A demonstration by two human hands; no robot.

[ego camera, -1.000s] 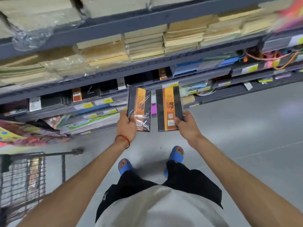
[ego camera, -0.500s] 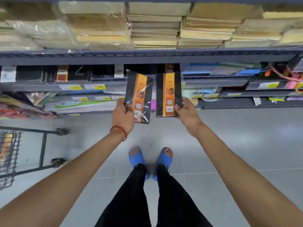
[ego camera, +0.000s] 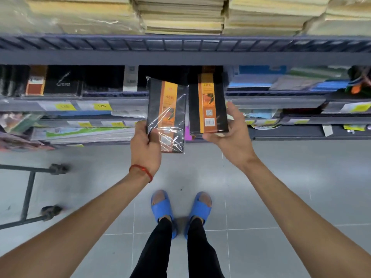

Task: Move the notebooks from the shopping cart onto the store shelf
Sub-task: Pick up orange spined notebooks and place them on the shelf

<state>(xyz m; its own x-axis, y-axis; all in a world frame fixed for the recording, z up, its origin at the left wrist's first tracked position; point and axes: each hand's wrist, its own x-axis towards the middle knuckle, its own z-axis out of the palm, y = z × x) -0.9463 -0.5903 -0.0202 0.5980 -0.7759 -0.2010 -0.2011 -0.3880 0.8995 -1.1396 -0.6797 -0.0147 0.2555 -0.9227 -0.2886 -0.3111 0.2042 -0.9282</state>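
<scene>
View from a head-worn camera, looking down. A dark grey metal store shelf [ego camera: 180, 57] fills the top of the scene from 9 o'clock across 12 to 3 o'clock, in several tiers. A grey tiled floor [ego camera: 281, 187] takes up the lower half. On the top tier, at 12 o'clock, sit stacks of yellowish paper pads [ego camera: 180, 17], some wrapped in plastic. At 9 o'clock, the dark metal frame and two wheels of a shopping cart [ego camera: 28, 193] reach in from the edge (its basket is out of view).

Two bare arms stretch up from the bottom corners toward the centre. Each hand holds one black notebook with an orange band, upright, in front of the middle tier. The left notebook [ego camera: 170, 109] is in clear shrink wrap and hangs slightly lower. The right notebook [ego camera: 208, 105] is just beside it at 3 o'clock, its top overlapping the tier that holds other black notebooks; whether it touches the shelf cannot be told.

The left hand [ego camera: 145, 151] curls round the lower left edge of its notebook. The right hand [ego camera: 232, 137] cradles its notebook's bottom corner, thumb up along the right edge.

At 6 o'clock are two blue sandals [ego camera: 162, 209]. A red string bracelet [ego camera: 141, 169] circles the left wrist. Yellow price tags [ego camera: 102, 106] line the shelf rail at 10 o'clock.
</scene>
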